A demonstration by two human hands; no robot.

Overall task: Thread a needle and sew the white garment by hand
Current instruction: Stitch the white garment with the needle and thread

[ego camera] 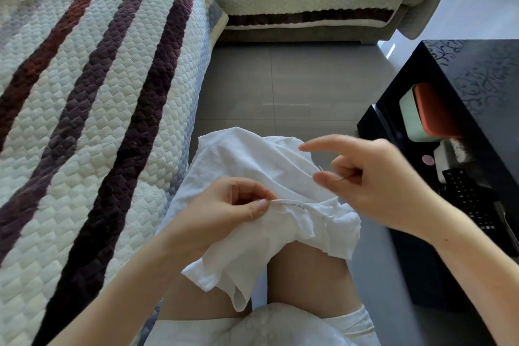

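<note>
Striped sofa point(84, 78), grey tile floor point(280, 78). White garment point(252, 160) is lying over the knees point(306, 267). Left hand point(222, 211) is pinching its stitched seam between thumb and forefinger. Right hand point(373, 185), just beside, is pinching the needle point(347, 177), index finger outstretched.

White garment point(252, 160), maroon-and-purple-striped cream sofa cover point(92, 87), black scroll-patterned table point(483, 70)

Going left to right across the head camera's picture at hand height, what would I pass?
Cream quilted sofa cover with dark stripes → left hand pinching the white cloth garment → stitched seam → right hand pinching a thin needle → black button-covered remote control.
</note>
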